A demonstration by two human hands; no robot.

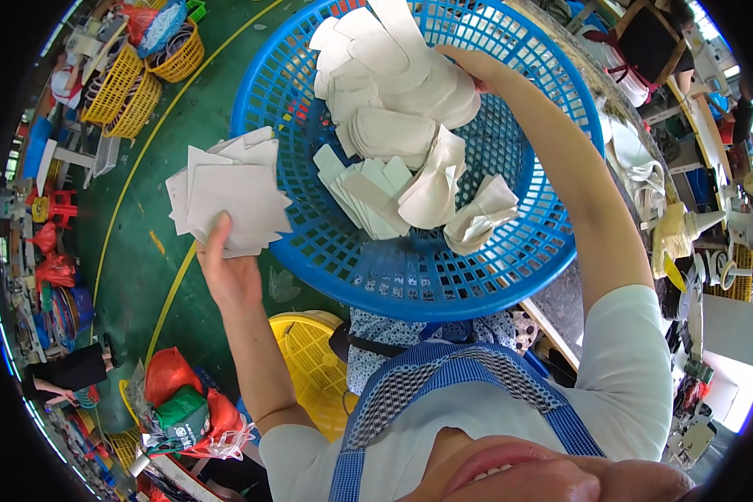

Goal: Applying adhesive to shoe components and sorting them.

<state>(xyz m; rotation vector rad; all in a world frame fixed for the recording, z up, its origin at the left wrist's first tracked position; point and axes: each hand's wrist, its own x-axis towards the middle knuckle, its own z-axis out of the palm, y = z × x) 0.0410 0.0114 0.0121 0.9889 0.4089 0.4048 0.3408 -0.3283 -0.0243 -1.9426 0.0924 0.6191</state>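
My left hand point(233, 276) grips a fanned stack of off-white cut sheet pieces point(238, 197), thumb on top; some edges are jagged. It is held beside the left rim of a large blue plastic basket point(259, 84). Inside the basket, my right hand point(477, 71) closes on the right side of a big stack of curved white cut pieces point(393, 63). Its fingertips are partly hidden by them. Nearer to me in the basket are a fanned stack of pale strips point(368, 197), a curled white bundle point(433, 184) and a smaller folded bundle point(481, 216).
Below the basket stands a yellow basket point(309, 335). A worktop edge point(560, 301) runs along the right, with a cream machine point(673, 234) beyond. Yellow baskets point(134, 100) and red and green bags point(188, 406) lie left across the green floor point(176, 167). Another person point(71, 372) is at far left.
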